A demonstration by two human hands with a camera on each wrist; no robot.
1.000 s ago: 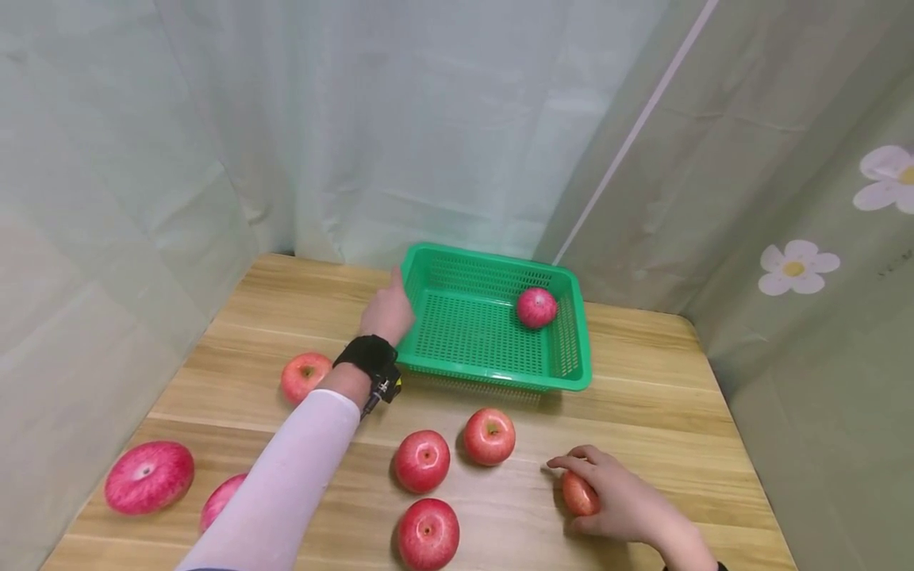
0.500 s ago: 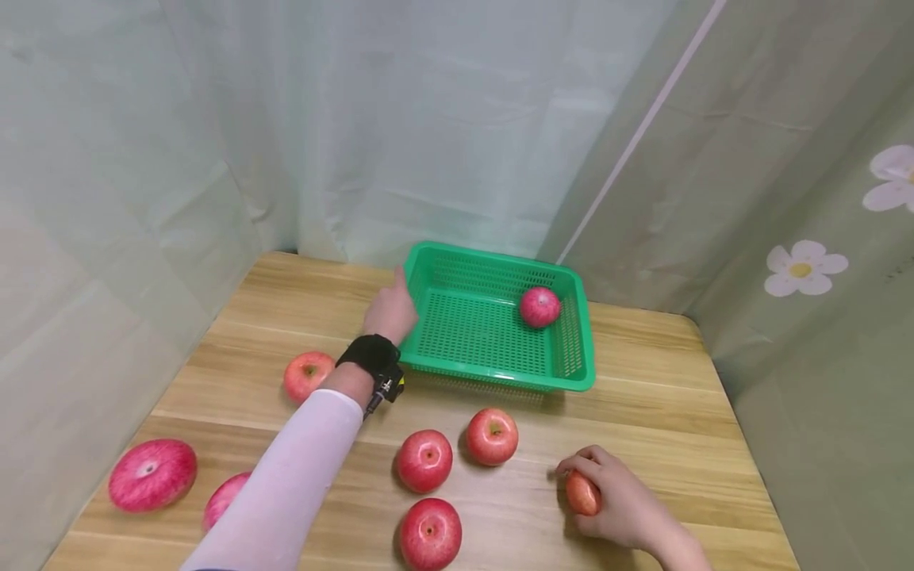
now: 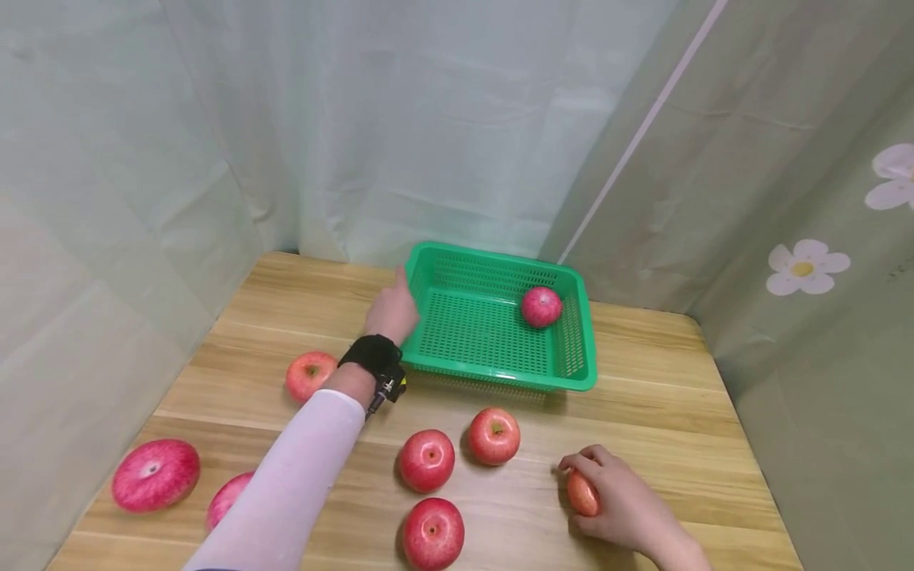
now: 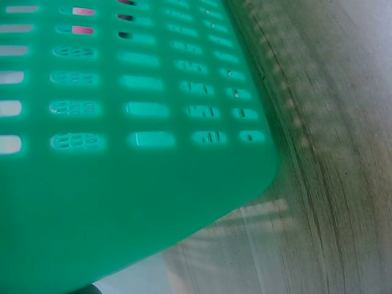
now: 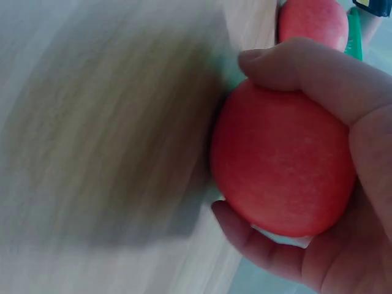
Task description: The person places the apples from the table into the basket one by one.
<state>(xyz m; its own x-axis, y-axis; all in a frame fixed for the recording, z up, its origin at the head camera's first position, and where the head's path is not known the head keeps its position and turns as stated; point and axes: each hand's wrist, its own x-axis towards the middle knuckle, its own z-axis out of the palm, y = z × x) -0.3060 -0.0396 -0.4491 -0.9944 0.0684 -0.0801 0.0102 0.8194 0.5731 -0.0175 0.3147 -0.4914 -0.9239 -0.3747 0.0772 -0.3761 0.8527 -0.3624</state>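
Round red apple (image 3: 582, 493), clasped in the right hand (image 3: 623, 506), lies to the near right of the rectangular green plastic basket (image 3: 493, 373), left hand (image 3: 391, 312), grip unclear, at its left side.

Three worn cameras cover one bench (image 3: 643, 420) from the head and both wrists.
From above, the head view looks forward and down over the left hand (image 3: 392, 315) and right hand (image 3: 621, 500). The left-wrist view faces the slotted green basket (image 4: 135, 196) up close; the right-wrist view, tilted sideways, is tight on the gripped apple (image 5: 282, 159). Head and left-wrist views share the basket; head and right-wrist, that apple.
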